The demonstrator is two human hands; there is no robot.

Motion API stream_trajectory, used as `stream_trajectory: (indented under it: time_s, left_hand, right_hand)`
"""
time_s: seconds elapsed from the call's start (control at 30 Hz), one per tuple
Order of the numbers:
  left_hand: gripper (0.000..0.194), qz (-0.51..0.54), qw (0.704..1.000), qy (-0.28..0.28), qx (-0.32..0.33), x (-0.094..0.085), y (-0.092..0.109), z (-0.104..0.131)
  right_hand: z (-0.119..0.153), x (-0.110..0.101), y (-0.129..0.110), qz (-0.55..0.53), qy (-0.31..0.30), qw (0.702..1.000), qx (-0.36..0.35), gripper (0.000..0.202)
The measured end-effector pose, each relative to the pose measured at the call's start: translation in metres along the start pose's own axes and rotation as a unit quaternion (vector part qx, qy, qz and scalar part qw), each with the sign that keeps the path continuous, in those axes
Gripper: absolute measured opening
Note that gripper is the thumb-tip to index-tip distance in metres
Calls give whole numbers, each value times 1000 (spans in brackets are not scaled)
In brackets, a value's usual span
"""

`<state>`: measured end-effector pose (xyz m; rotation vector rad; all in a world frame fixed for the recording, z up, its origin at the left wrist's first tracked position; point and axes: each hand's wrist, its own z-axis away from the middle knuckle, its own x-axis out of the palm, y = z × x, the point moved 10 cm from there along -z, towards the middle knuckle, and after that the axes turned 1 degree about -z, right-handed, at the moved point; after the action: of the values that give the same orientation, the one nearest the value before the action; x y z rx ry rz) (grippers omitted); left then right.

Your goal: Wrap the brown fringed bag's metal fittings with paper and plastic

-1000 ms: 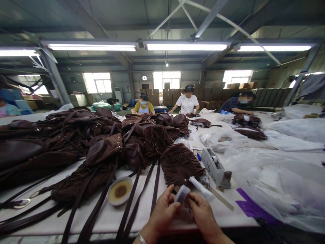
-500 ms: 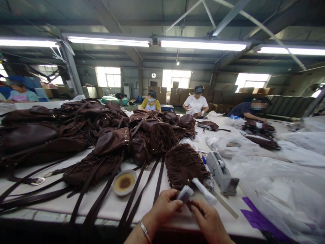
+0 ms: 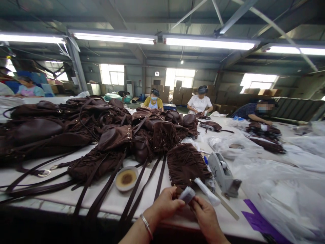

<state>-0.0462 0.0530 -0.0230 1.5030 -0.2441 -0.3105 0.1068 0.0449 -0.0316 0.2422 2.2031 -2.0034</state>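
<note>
Room: workshop hall with strip lights overhead, cardboard boxes stacked at the far wall, and a long white table (image 3: 152, 200) running away from the viewer.
Left hand: the left hand (image 3: 166, 205) is closed, fingertips pinching the small pale wrapped piece (image 3: 187, 195); a bangle sits on its wrist.
Right hand: the right hand (image 3: 205, 215) is closed on the same piece from the other side, so it is held between both hands, just above the near table edge.
Just beyond the hands: a fringed brown bag (image 3: 186, 164) with a white wrapped part (image 3: 207, 192) lying at its near corner.
Right of the hands: a grey tape dispenser (image 3: 223, 173), then clear plastic sheeting (image 3: 281, 189).
Left of the hands: a small round dish (image 3: 126, 178) among brown straps (image 3: 132, 200), with a heap of brown bags (image 3: 83, 128) behind.
Far side: three people (image 3: 200, 101) working at the table.
</note>
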Motion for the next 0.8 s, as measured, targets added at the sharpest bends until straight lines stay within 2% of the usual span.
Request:
stream_trajectory:
  time_s: [0.17,0.33,0.43,0.6,0.8]
  left_hand:
    - [22,-48,999,-16,-12,2,8,1]
    - [20,-104,994,-6,30,3,22,2]
    - [20,-111,993,0,35,3,22,3]
    - [21,-69,997,-9,39,6,23,4]
    - [21,-84,996,-14,39,7,25,3]
  right_hand:
    - [3,-5,-8,25,3,1000,3,42]
    - [4,-8,-13,21,-2,1000,-3,35]
    - [5,-7,-13,21,-4,1000,-9,35]
    - [8,-3,-18,95,0,993,-65,38]
    - [19,-4,-21,181,11,973,-143,36]
